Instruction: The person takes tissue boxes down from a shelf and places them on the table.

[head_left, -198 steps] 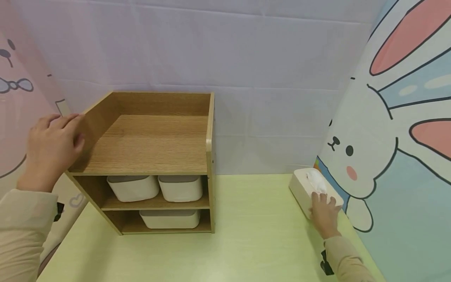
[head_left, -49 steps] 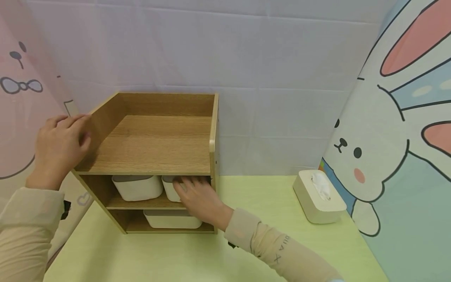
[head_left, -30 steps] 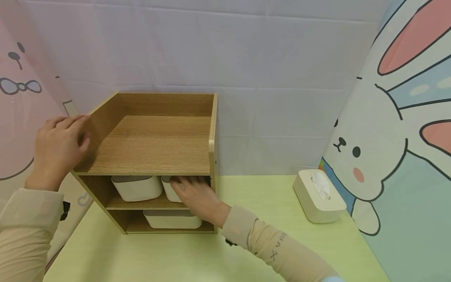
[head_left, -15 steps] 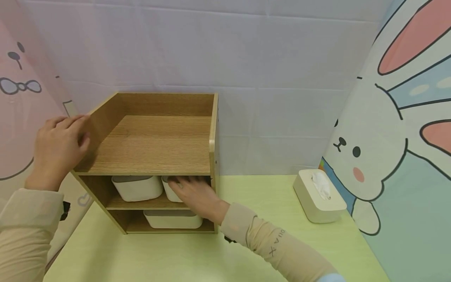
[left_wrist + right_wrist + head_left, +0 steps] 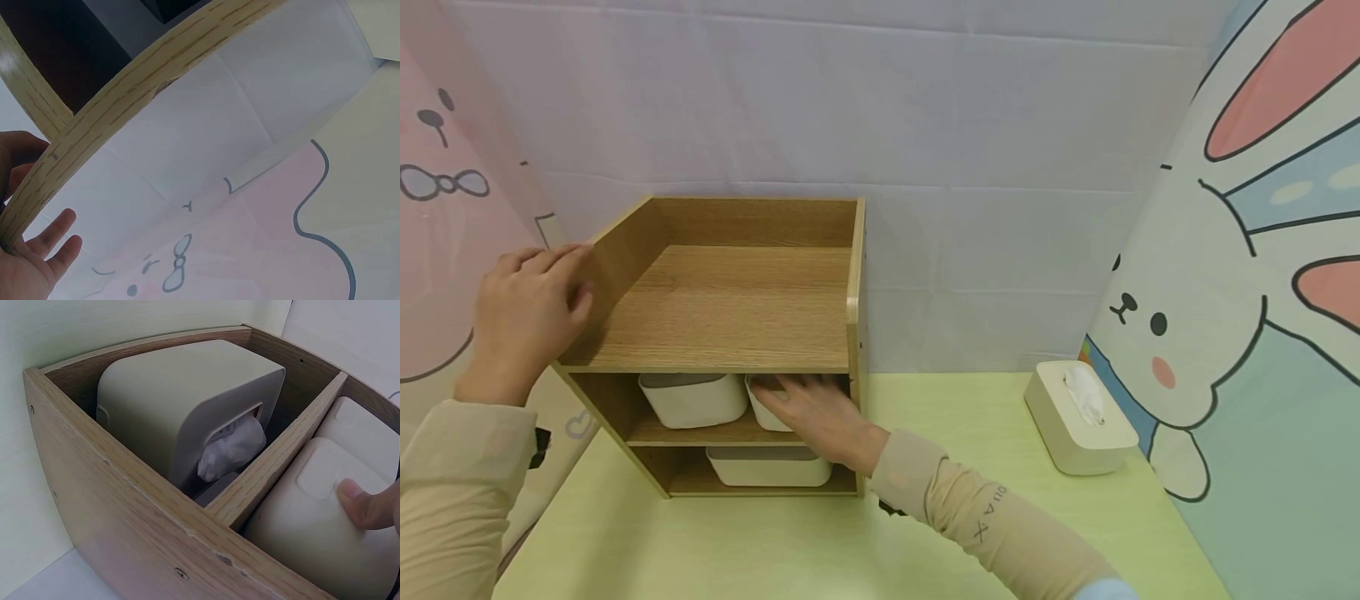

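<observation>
My left hand point(image 5: 523, 321) is at the top of the left side panel of a small wooden shelf point(image 5: 737, 308). In the left wrist view its fingers curl round the panel's edge point(image 5: 125, 94). My right hand point(image 5: 820, 417) reaches into the middle compartment, over the front of the right-hand white storage bin point(image 5: 767, 418). The right wrist view has its thumb point(image 5: 359, 503) pressed to the bin's smooth wall. The other fingertips are hidden under the top board. Beside it stands a second white bin point(image 5: 696, 404).
A white box point(image 5: 767, 471) occupies the bottom compartment; in the right wrist view crumpled white tissue point(image 5: 234, 447) sticks out of its opening. A tissue box point(image 5: 1082, 417) stands on the pale green table point(image 5: 955, 467) at the right. Behind hangs a white cloth backdrop point(image 5: 970, 200).
My right hand has left the tissue box on the right and reached into the shelf's middle compartment, then edged slightly left along the bin. The left hand has kept its place on the shelf.
</observation>
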